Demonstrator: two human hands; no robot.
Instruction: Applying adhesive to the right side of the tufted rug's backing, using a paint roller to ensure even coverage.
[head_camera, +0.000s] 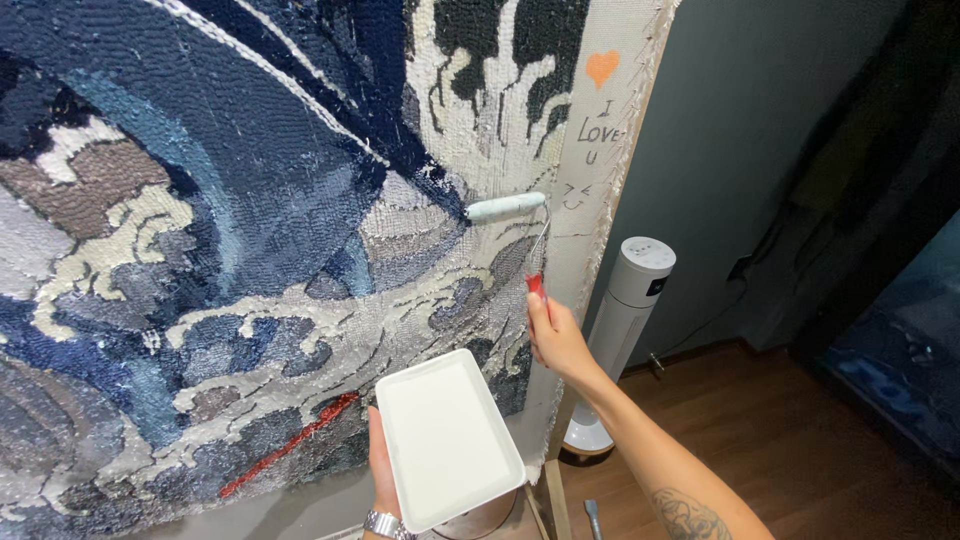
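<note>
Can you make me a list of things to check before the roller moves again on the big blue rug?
1. Right hand grips the roller's red handle: ok.
2. Roller rests flat against the rug: ok.
3. Left hand holds the white tray from below: ok.
4. Tray level enough not to spill: cannot tell, it tilts toward the camera.
5. Glue or paint left in the tray: cannot tell.
6. White fan stands clear of the arm: ok.
</note>
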